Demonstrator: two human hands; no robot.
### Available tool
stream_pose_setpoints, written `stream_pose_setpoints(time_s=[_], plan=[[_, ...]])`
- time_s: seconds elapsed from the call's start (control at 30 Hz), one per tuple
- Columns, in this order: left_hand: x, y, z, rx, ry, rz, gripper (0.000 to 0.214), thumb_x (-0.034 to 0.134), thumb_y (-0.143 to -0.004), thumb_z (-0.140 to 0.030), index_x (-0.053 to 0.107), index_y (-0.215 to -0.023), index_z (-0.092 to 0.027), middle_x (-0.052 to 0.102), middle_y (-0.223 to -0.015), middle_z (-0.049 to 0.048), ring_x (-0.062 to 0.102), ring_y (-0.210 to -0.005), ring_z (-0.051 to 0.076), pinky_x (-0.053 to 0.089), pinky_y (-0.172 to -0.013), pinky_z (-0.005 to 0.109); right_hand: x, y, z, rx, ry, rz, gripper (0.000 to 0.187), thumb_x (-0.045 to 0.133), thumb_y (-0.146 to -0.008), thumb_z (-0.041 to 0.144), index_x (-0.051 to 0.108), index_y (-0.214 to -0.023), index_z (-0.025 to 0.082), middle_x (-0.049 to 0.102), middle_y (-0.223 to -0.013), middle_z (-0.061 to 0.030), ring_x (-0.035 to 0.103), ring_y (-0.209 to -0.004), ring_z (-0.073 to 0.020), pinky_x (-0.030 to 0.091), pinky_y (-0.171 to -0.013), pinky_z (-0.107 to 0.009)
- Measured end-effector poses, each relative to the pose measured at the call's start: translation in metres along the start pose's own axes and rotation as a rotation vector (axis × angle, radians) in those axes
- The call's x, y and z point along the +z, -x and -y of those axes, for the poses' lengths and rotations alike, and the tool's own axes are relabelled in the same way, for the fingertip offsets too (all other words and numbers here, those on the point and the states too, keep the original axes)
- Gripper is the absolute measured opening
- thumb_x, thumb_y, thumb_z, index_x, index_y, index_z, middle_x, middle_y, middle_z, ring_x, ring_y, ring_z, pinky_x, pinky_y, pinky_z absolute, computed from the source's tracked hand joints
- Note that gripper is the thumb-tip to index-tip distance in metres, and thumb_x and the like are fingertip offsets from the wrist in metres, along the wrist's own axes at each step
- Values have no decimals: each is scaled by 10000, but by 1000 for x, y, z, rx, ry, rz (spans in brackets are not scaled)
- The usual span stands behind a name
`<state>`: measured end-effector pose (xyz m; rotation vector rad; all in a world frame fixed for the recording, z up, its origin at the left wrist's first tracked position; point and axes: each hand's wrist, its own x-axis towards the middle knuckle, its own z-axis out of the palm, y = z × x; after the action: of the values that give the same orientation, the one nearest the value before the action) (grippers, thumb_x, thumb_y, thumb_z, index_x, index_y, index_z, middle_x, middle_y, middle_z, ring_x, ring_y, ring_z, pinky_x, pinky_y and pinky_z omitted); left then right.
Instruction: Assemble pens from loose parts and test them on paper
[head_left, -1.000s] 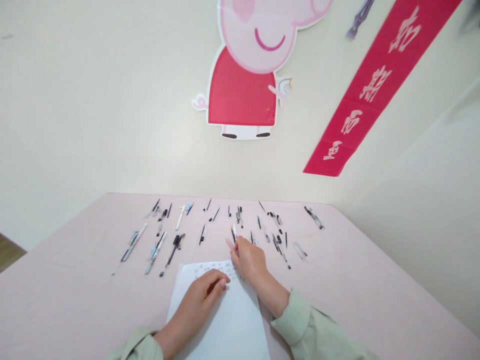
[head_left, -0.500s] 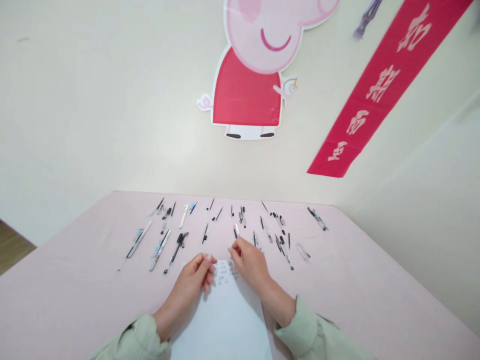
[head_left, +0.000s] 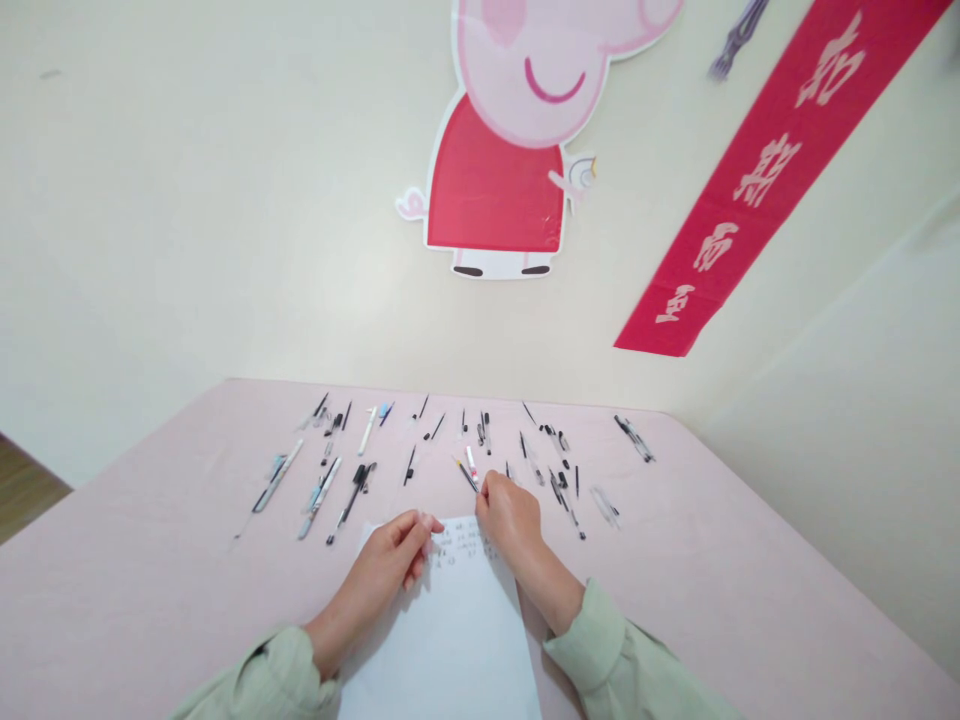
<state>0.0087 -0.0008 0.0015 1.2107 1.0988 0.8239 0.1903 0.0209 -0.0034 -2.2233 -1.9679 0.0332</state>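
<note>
My left hand (head_left: 399, 555) rests at the top left of a white sheet of paper (head_left: 442, 650), its fingers curled with thumb and forefinger together. Anything inside them is hidden. At the sheet's top right edge, my right hand (head_left: 511, 522) is closed, fingertips pointing down. A thin dark stick with a yellow end, like a pen refill (head_left: 466, 475), reaches down to those fingertips; I cannot tell whether they grip it. Just beside it lies a white and red piece (head_left: 472, 464), like a pen part. Handwritten marks (head_left: 461, 545) show on the paper between my hands.
Pen parts lie in loose groups across the pink tablecloth (head_left: 150, 560): a black pen (head_left: 351, 505), white pens (head_left: 321, 498), black parts (head_left: 566, 500) and a dark bundle (head_left: 634, 438). Behind the table stands a wall with a pig cutout (head_left: 495, 190) and a red banner (head_left: 757, 180).
My right hand has shifted slightly right and turned. The dark stick now slants left, apart from the white and red piece. More writing shows on the paper. My left hand has barely moved.
</note>
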Motion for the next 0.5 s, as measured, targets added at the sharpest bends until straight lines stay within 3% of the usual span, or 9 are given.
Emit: stream_pose_setpoints(time_s=[0.17, 0.3, 0.5], plan=[[0, -1, 2, 20, 10, 2, 450, 525, -791, -580, 631, -830, -145, 484, -602, -48, 430, -468, 86, 319, -421, 207, -7, 5, 2, -17, 2, 52, 106, 498, -877, 213, 603, -892, 199, 693, -847, -50, 656, -725, -201, 350, -586, -263], [0, -1, 3, 36, 25, 19, 425, 535, -800, -546, 643, -849, -138, 526, -645, -26, 473, -513, 96, 376, -461, 214, -5, 4, 4, -58, -15, 14, 112, 533, -887, 279, 587, -953, 207, 683, -920, -47, 652, -759, -194, 364, -609, -263], [-1, 0, 3, 46, 30, 48, 373, 560, -807, -504, 645, -861, -145, 534, -649, -23, 477, -525, 99, 371, -464, 209, 0, 2, 5, -106, -51, -7, 128, 466, -906, 176, 586, -938, 207, 660, -887, -35, 622, -757, -174, 357, -613, -258]])
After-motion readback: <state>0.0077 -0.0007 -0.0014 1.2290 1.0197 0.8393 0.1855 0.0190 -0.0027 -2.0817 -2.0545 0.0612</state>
